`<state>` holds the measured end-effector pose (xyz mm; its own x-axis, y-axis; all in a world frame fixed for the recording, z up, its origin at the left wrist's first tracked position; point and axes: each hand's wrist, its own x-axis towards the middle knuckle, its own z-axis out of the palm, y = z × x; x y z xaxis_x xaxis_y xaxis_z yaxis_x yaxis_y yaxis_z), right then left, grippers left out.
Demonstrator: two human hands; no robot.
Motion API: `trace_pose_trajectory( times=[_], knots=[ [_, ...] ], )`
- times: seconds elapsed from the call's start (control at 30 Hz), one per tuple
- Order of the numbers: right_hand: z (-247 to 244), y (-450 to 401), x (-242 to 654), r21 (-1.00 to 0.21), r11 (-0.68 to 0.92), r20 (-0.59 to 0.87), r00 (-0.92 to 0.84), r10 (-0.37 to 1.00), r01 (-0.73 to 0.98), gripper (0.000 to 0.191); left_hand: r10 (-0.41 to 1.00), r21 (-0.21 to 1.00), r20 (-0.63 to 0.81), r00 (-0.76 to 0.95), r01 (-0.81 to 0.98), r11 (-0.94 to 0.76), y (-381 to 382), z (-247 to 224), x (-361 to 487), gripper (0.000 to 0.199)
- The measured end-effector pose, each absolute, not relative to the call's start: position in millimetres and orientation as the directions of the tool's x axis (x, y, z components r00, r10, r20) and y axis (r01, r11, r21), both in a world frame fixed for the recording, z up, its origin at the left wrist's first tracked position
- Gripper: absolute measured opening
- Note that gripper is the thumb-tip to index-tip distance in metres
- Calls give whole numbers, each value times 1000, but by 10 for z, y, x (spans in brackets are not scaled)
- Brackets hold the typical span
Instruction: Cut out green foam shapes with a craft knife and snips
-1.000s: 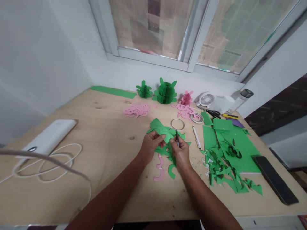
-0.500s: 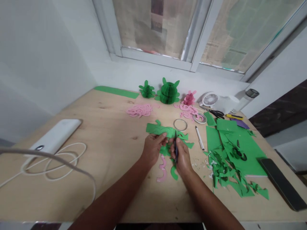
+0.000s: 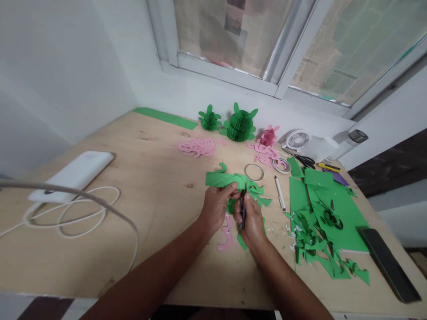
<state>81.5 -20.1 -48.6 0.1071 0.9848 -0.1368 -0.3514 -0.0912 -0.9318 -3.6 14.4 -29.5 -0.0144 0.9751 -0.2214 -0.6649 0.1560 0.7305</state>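
Note:
My left hand pinches a strip of green paper between thumb and fingers; wavy lines run along it. In my right hand is a pair of dark scissors, its tips pointing away from me at the strip's right part. My fingers cover the scissors' handles in part. Cut green pieces lie around and beneath both hands. A wavy pink paper piece rests on the table just below them, beside a curved green piece.
Green scraps and green sheets lie to the right, near a black phone. A white pen and a tape ring are close by. Pink cutouts and green paper figures sit farther back. A white power bank with cable is left.
The view has shifted and tilted slightly. The scissors have turned a little in my right hand, and their blades look closer together against the green strip. My left hand keeps its hold.

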Motion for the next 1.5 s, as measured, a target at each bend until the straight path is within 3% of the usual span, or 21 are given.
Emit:
trace_pose_trajectory(
  times=[0.6, 1.5],
  knots=[
    [-514, -183, 801, -896, -72, -125, 94, 988, -438, 42, 965, 744, -238, -107, -659, 110, 153, -284, -8, 20],
    [-527, -164, 797, -895, -92, -155, 112, 981, -437, 43, 959, 741, -247, -137, -664, 96, 160, -354, 11, 22]
  ],
)
